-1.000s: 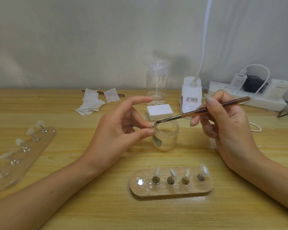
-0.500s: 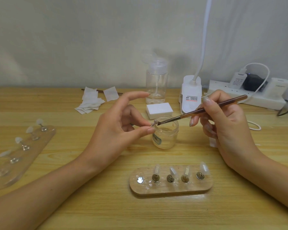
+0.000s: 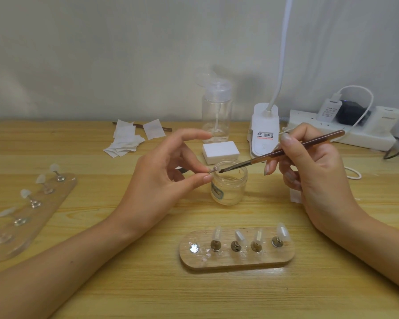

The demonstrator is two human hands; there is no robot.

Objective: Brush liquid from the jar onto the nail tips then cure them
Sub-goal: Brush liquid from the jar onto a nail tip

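1. While the left hand (image 3: pixel 161 178) pinches the metal stem of one nail tip (image 3: pixel 215 169) between thumb and a fingertip, its index finger arches above, touching nothing.
2. That nail tip sits just above the near-left rim of the jar (image 3: pixel 229 187).
3. The right hand (image 3: pixel 313 171) grips a brown brush (image 3: pixel 286 149) like a pen, fingers curled round the handle. The bristle end points down and left and meets the nail tip. Whether it touches or stops just short cannot be told.
4. The jar is clear glass with its lid off and a label on its front-left side. It stands on the table (image 3: pixel 101 284) between the two hands.
5. Near the front edge lies a wooden holder (image 3: pixel 237 261). Four nail tips (image 3: pixel 217 233) stand on stems in its right four spots, and the leftmost spot shows a bare metal disc.
6. At far left lies a clear holder (image 3: pixel 12 247) carrying five nail tips.
7. Behind the jar stand a white block (image 3: pixel 220 151), a pump bottle (image 3: pixel 217 116) and a lamp base (image 3: pixel 264 130). A power strip (image 3: pixel 355 134) lies at back right and loose wipes (image 3: pixel 124 141) at back left.
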